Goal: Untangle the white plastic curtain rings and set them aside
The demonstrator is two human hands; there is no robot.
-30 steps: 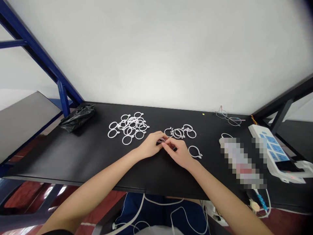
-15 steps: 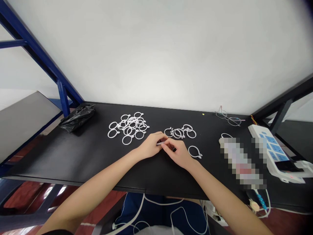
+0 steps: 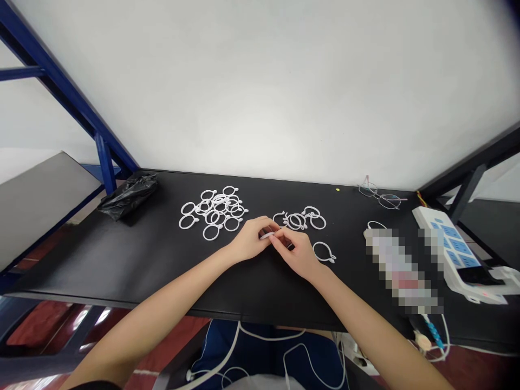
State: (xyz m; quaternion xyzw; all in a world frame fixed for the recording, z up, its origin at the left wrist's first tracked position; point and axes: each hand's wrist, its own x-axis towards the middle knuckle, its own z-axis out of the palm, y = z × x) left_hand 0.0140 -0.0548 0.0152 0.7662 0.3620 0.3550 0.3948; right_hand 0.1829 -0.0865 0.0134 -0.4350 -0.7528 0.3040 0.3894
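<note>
Between my two hands, just above the black table, is a white ring [image 3: 266,235], partly hidden by the fingers. My left hand [image 3: 254,238] curls its fingers round the ring's left side. The fingertips of my right hand [image 3: 294,248] pinch its right side. A heap of white rings with small clip-like tabs [image 3: 219,208] lies left of my hands. Several more white rings [image 3: 296,221] lie in a loose group beyond my right hand. One single white ring [image 3: 323,251] rests close to my right wrist.
A crumpled black plastic bag [image 3: 130,196] lies at the table's left end. Eyeglasses [image 3: 379,196] rest near the wall at the right. A blurred device with a cable [image 3: 400,271] and a white power strip [image 3: 455,249] occupy the right side. White cables [image 3: 227,357] hang below the front edge.
The held ring has tilted slightly, so more of its curve shows. My fingers have shifted a little on it. The rings on the table have stayed put.
</note>
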